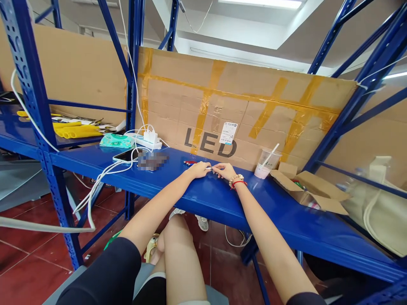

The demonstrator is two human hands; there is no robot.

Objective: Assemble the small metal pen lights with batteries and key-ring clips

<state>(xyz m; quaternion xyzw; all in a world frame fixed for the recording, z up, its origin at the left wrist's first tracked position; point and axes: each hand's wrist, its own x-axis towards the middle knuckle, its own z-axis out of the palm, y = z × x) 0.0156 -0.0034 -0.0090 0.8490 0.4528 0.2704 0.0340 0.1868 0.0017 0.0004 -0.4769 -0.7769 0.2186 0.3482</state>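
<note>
My left hand (200,169) rests on the blue shelf top (178,180), its fingers bent and pressed together. Facing it, my right hand (224,170) is closed in a pinch, with a beaded bracelet and a red cord at the wrist. The fingertips of both hands come close together around something small and pale that is too tiny to name. Beside my left hand, on its far side, lie several small red pieces (190,163). Most of whatever the fingers hold is hidden.
On the right stand a plastic cup (267,163) with a straw and an open cardboard box (308,190). To the left are a phone (125,156), a power strip (149,142), white cables (103,176) and a green packet (117,141). A cardboard panel (171,110) closes the back.
</note>
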